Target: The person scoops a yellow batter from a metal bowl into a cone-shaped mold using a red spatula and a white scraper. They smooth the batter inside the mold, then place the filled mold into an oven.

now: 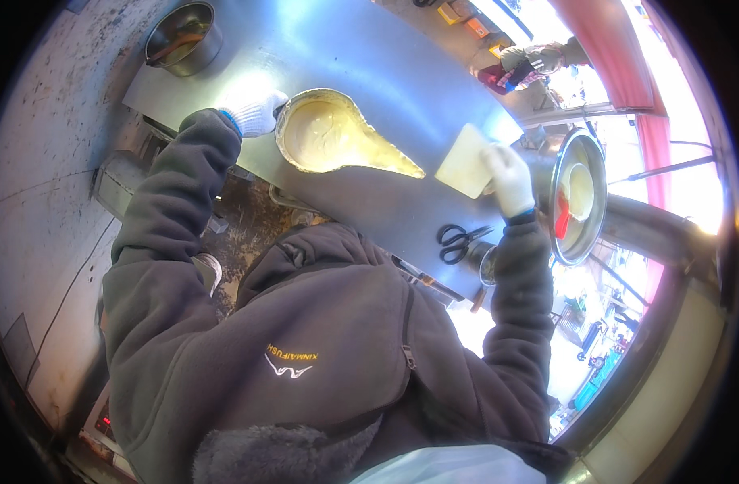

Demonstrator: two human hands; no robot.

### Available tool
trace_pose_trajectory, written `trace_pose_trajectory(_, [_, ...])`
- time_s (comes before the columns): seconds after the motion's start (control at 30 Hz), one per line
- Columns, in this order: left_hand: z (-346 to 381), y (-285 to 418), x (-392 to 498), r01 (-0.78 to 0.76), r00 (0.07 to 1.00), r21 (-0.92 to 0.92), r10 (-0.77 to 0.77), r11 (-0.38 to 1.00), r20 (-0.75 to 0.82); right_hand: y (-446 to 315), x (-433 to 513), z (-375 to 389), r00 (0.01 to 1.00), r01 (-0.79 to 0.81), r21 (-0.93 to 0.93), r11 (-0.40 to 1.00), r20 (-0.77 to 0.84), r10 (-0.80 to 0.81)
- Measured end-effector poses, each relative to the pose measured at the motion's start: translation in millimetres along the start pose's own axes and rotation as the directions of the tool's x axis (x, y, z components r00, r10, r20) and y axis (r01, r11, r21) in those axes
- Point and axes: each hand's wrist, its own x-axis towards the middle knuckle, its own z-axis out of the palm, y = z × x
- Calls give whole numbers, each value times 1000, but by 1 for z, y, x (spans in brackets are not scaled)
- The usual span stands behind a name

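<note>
My left hand, in a white knit glove, grips the side of a pot with a long tapered spout at its dark handle. Thick pale-yellow batter lies in the bowl of that pot and coats the inside of the spout. The spout points right, towards a flat cream-coloured scraper. My right hand, also gloved in white, holds this scraper by its right edge, a little apart from the spout's tip. Below both, the steel tabletop shows.
Black-handled scissors lie beside a small metal cup near my right forearm. A steel basin with a red-handled utensil stands at right. A deep metal pot sits far left by the wall. Beyond the table a person is visible.
</note>
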Motion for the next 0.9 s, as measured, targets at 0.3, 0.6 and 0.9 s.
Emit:
trace_pose_trajectory(0.3, [-39, 26, 4, 30, 986, -13, -28, 999, 162, 72, 78, 85, 929, -203, 345, 916, 364, 69])
trace_pose_trajectory(0.6, [-47, 3, -28, 348, 903, 1, -336, 937, 268, 150, -29, 27, 926, -369, 544, 754, 142, 351])
trace_pose_trajectory(0.9, [-22, -53, -67, 581, 813, -358, -533, 731, 233, 194, -135, 24, 854, -247, 777, 579, -108, 509])
